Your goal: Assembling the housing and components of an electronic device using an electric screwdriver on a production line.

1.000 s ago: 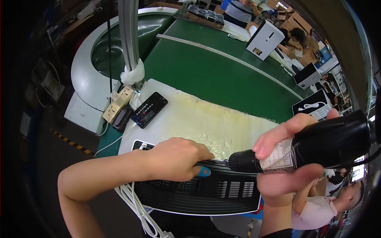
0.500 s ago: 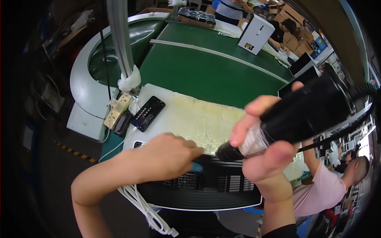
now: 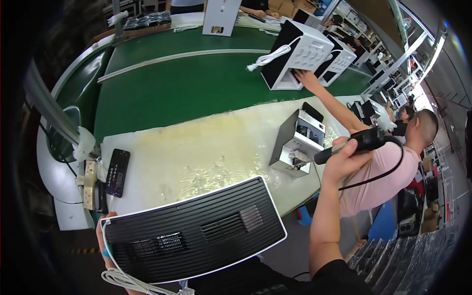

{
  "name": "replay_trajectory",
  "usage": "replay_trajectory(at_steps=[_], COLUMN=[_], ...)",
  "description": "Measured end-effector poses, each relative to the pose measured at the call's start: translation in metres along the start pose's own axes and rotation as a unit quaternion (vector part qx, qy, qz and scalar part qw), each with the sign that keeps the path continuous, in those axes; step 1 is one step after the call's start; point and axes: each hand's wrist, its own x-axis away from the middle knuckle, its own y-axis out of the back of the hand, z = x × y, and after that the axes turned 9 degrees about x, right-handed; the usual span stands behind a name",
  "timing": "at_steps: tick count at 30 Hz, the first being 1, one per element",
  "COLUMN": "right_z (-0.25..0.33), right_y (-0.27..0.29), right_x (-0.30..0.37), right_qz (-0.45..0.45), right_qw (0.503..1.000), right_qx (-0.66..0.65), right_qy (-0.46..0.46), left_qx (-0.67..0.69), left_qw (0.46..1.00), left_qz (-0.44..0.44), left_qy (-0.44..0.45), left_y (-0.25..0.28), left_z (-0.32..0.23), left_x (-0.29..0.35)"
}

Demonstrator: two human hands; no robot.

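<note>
My right hand grips a black electric screwdriver with a coiled black cable. Its tip points left, close to a grey and white box-shaped device with an open front and metal parts inside; whether they touch I cannot tell. At the near left, my left hand is closed on the left end of a black ribbed appliance. The appliance has a white rim and two vent grilles, and lies tilted across the near table edge. A bundled white power cord hangs beside that hand, whose fingers are mostly hidden.
A phone lies beside a power strip at the left, near a metal post. Beyond the plastic-covered table runs a green conveyor carrying white-and-black units. A co-worker in pink reaches toward one from the right.
My right hand has carried the screwdriver away from the appliance to the right, beside the box-shaped device. My left hand has moved to the appliance's left end, which is now turned. The view has shifted right.
</note>
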Motion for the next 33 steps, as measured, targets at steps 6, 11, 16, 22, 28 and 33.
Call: replay_trajectory(at_steps=[6,11,16,22,28,33], right_z=[-0.036,0.003,0.132,0.229,0.307,0.321], right_y=[0.014,0.034,0.011,-0.012,-0.054,-0.066], right_x=[0.018,0.027,-0.029,-0.015,0.029,0.047], right_qz=[0.03,0.182,0.027,0.201,0.271,0.363], right_qw=[0.999,0.971,0.989,0.858,0.814,0.744], right_qx=[-0.022,-0.097,-0.141,-0.468,-0.509,-0.552], right_qy=[-0.004,-0.125,0.016,-0.065,-0.071,-0.101], left_qx=[-0.063,-0.056,-0.253,-0.213,-0.129,-0.178], left_qw=[0.994,0.988,0.933,0.926,0.95,0.935], left_qz=[0.012,-0.108,0.113,0.137,0.146,0.152], left_qy=[-0.086,-0.096,-0.229,-0.281,-0.244,-0.266], left_y=[0.059,0.059,-0.029,-0.024,-0.034,-0.027], left_z=[0.024,0.048,0.063,0.069,0.07,0.071], left_x=[-0.011,0.022,0.044,0.036,0.041,0.039])
